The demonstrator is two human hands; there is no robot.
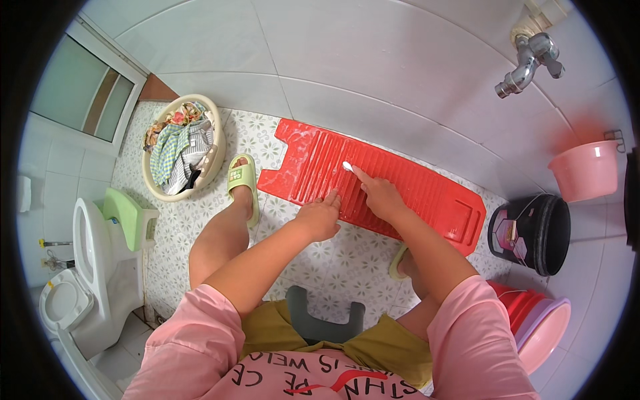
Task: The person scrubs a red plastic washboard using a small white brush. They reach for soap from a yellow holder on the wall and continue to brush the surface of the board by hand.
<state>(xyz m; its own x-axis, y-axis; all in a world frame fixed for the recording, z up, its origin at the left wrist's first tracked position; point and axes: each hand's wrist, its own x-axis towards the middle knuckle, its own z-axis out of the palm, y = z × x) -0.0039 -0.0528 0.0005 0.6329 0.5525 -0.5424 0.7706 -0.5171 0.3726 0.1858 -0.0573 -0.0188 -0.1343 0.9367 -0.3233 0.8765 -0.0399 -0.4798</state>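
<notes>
A red plastic washboard with raised ridges lies on the floor in front of me, wet and shiny at its left end. My left hand rests at its near edge, fingers stretched out over the ridges, with nothing visible in it. My right hand reaches over the middle of the board. Its index finger is extended, the other fingers bent. At that fingertip is a small white blob, perhaps foam or soap; I cannot tell which.
A cream basket of clothes stands at the far left. Nearer are a green-and-white stool and a toilet. On the right are a tap, a hanging pink bucket, a black bucket and stacked basins.
</notes>
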